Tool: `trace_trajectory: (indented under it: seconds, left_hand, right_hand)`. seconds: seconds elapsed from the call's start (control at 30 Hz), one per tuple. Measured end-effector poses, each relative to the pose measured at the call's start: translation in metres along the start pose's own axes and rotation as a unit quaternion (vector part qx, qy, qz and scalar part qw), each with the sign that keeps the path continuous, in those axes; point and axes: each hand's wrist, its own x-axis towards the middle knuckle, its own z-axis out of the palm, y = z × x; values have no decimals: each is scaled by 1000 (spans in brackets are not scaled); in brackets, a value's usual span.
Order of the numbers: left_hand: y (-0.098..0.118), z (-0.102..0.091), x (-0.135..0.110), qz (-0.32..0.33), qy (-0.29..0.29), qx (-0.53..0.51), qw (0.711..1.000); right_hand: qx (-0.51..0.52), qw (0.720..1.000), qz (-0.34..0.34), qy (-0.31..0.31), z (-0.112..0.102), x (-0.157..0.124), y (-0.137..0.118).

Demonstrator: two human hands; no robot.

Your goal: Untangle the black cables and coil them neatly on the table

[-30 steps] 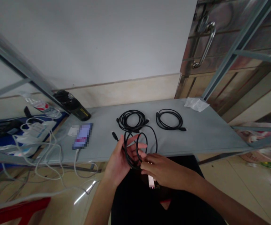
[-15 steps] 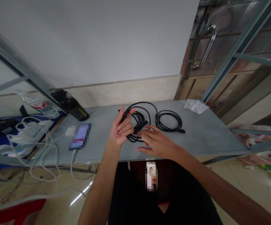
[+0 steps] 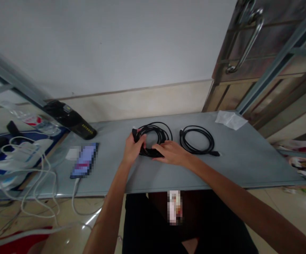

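Note:
A coiled black cable [image 3: 155,127] lies on the grey tabletop [image 3: 153,176] between my two hands. My left hand [image 3: 134,146] grips the coil at its left side, where a black plug end [image 3: 134,132] sticks up past the fingers. At the lower right of the same coil, my right hand [image 3: 170,151] has its fingers closed around the loops. A second, smaller coil of black cable [image 3: 198,140] rests to the right, apart from my hands, with its connector [image 3: 215,153] pointing right.
On the left are a phone [image 3: 85,160] with a white charging cable, a black bottle [image 3: 72,121], a clear plastic bottle [image 3: 36,121] and tangled white cords [image 3: 40,173]. White paper [image 3: 231,120] lies at the back right. Metal posts [image 3: 280,58] frame the table.
My left hand has turned and closed on the coil's left side; my right hand has closed on its lower right. The loops are gathered tighter, and the strand toward the right coil no longer shows.

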Motion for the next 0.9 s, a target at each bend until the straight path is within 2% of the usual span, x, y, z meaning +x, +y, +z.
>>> trace_trajectory:
  seconds: [0.1,0.17,0.27,0.43,0.6,0.9]
  left_hand:
    - [-10,-5,0,130,71,167,975]
    - [-14,-8,-3,173,102,233,951]
    - [-18,-10,-6,176,119,277,937]
    - [-26,-15,-3,172,118,342,916]
    - [-30,-21,-2,183,110,394,894]
    - [-33,-26,-1,189,104,433,875]
  right_hand:
    - [15,998,-31,51,7,3,10]
    - [50,994,-40,91,11,2,14]
    - [104,986,-29,127,15,0,16]
    - [152,980,6,132,14,-1,15]
    - [129,982,39,130,9,-5,15]
    - [124,982,104,97,-1,-10,17]
